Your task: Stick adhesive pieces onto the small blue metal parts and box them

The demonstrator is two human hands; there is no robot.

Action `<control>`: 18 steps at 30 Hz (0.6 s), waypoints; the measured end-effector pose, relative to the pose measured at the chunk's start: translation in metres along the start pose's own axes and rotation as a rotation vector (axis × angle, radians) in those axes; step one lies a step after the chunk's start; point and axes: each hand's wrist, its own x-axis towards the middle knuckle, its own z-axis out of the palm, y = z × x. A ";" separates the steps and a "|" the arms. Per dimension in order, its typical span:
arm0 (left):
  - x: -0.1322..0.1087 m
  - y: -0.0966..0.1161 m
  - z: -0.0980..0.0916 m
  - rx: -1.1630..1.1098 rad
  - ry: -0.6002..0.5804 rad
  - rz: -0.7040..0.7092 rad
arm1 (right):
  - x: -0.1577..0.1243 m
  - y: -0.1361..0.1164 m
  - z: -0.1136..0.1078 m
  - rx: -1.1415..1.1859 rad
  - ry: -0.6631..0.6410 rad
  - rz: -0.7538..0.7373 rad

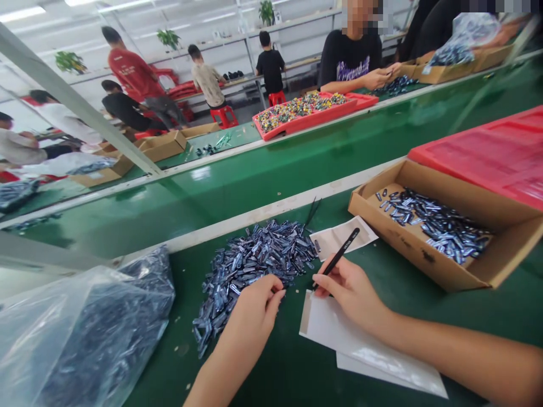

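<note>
A heap of small dark blue, shiny plastic pieces [254, 254] lies on the green work surface before me. At its near right edge is my left hand [257, 305], thumb and fingertips pinched together; whatever is between them is too small to make out. My right hand [348, 291] grips black tweezers [339, 254] like a pen, their upper end slanting up and to the right. Beneath the right wrist lie white glossy sheets [365, 345]. Just beyond that hand, a pale sheet [354, 234] carries one small dark piece near its left end.
An open cardboard box [390, 237] at right holds more blue pieces, beside a red tray [487, 152]. A clear plastic bag [106, 328] of dark pieces fills the lower left. Across the green conveyor belt [237, 175], a co-worker [352, 62] sits behind a red tray of colourful parts.
</note>
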 end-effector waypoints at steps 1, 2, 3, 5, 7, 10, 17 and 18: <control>-0.001 0.001 0.003 -0.130 0.012 -0.024 | 0.000 0.000 -0.001 0.020 0.001 0.003; -0.002 0.003 0.007 -0.269 0.011 -0.051 | -0.001 -0.001 -0.001 0.039 0.002 0.005; -0.004 0.004 0.012 -0.407 -0.005 -0.080 | -0.001 -0.002 -0.002 0.055 0.001 0.009; -0.005 0.008 0.023 -0.629 -0.066 -0.147 | -0.003 -0.004 -0.003 0.073 -0.010 0.017; -0.005 0.011 0.032 -0.763 -0.137 -0.209 | -0.005 -0.005 -0.004 0.067 -0.033 0.025; -0.005 0.012 0.040 -0.857 -0.196 -0.260 | -0.008 -0.004 -0.006 -0.038 -0.075 0.000; -0.004 0.007 0.042 -0.963 -0.215 -0.270 | -0.008 0.001 -0.006 -0.244 -0.093 -0.063; -0.004 0.006 0.043 -0.975 -0.212 -0.273 | -0.008 0.001 -0.006 -0.255 -0.086 -0.065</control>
